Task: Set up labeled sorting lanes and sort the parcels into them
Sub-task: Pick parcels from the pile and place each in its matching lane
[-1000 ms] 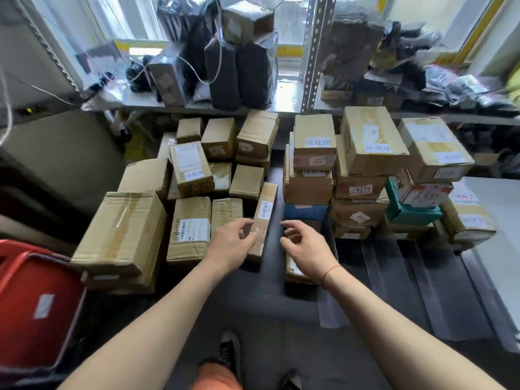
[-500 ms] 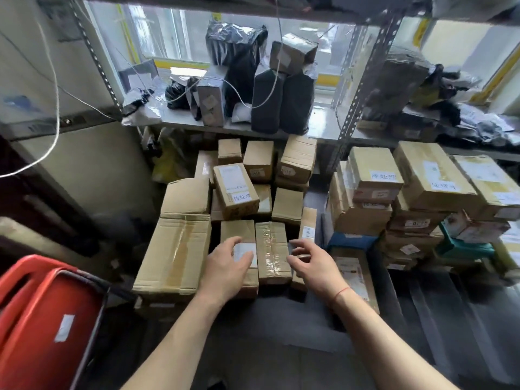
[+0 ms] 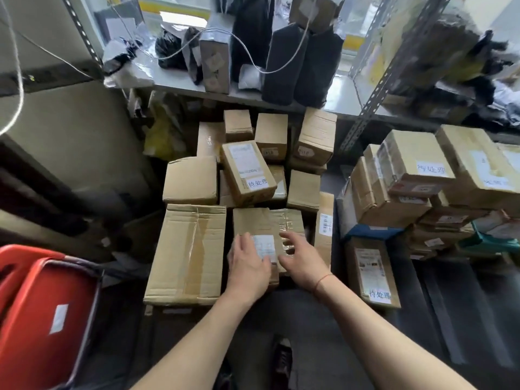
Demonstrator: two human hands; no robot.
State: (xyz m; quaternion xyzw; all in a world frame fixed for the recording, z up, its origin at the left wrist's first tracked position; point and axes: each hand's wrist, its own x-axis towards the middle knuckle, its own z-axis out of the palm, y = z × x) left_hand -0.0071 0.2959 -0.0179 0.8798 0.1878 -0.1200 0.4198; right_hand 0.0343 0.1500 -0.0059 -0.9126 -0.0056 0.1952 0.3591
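From the head camera, my left hand (image 3: 247, 267) lies on the near end of a taped brown parcel (image 3: 260, 226), fingers spread fairly straight beside its white shipping label (image 3: 264, 247), thumb just at the label's edge. It presses rather than grasps, I judge to steady the box while I read or square it. My right hand (image 3: 299, 258) rests on the neighbouring tape-wrapped parcel (image 3: 289, 220), touching the first on its right, fingers relaxed over the glossy tape, closed round nothing.

These two parcels sit in the near row of the left lane, between a big flat carton (image 3: 191, 249) on the left and a slim upright box (image 3: 325, 229) on the right. Farther back, a tilted parcel (image 3: 247, 171) rides on top of the pile with a handwritten lane label (image 3: 257, 182) facing me, probably set there so the lane can be read at a glance. The right stack (image 3: 405, 175) shows the same kind of label, as does a flat parcel (image 3: 371, 273) at its near foot. The floor strip between the lanes seems left open to keep them apart.

Compared with half a second ago, both hands have drawn closer together: the left has slid rightward off the label, which now shows, and the right has moved from the slim box onto the taped parcel. The boxes themselves look unmoved. A red crate (image 3: 42, 313) sits near left.
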